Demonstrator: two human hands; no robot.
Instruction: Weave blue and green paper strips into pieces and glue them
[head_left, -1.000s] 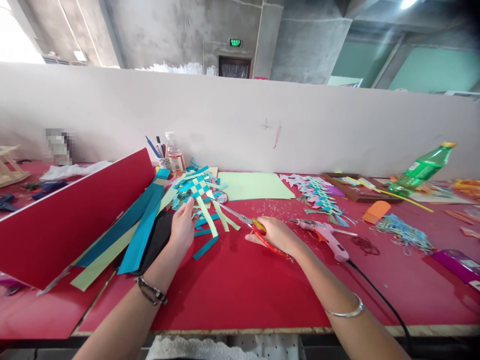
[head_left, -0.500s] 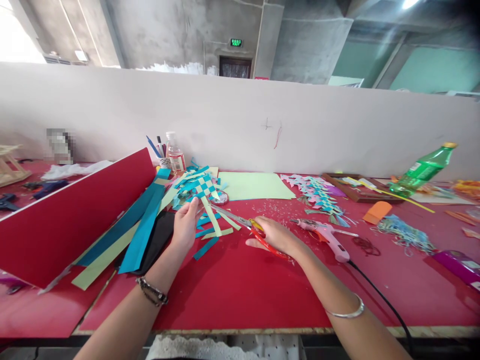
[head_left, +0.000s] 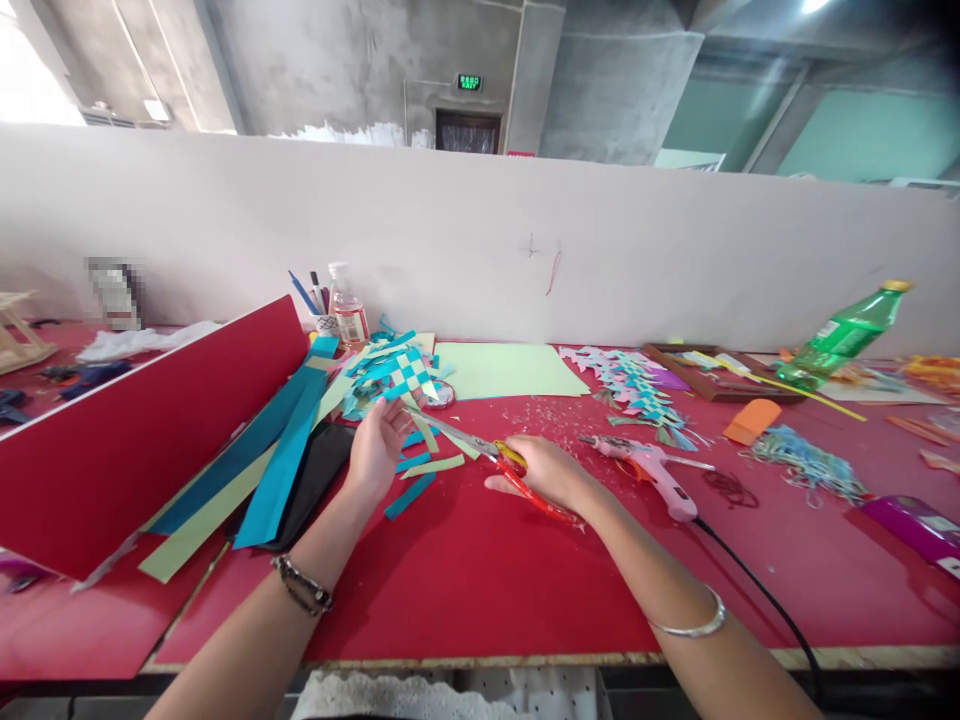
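A blue and pale-yellow woven paper piece (head_left: 396, 376) lies on the red table (head_left: 480, 580), with loose strip ends hanging toward me. My left hand (head_left: 377, 452) pinches the strips at the weave's near edge. My right hand (head_left: 546, 474) grips red-and-yellow-handled scissors (head_left: 495, 462), their blades open and pointing left at the strips beside my left fingers. A cut yellow strip (head_left: 433, 466) and a blue strip (head_left: 409, 496) lie just below the blades.
Long blue and yellow paper strips (head_left: 262, 460) and a tilted red board (head_left: 142, 430) fill the left. A pink glue gun (head_left: 652, 466) with its black cord lies to the right, near a second weave (head_left: 637, 390), a green sheet (head_left: 506, 372), a green bottle (head_left: 844, 338) and paper scraps.
My left hand and the weave have shifted up and away from me. The scissors followed left, and a cut yellow strip now lies loose on the table.
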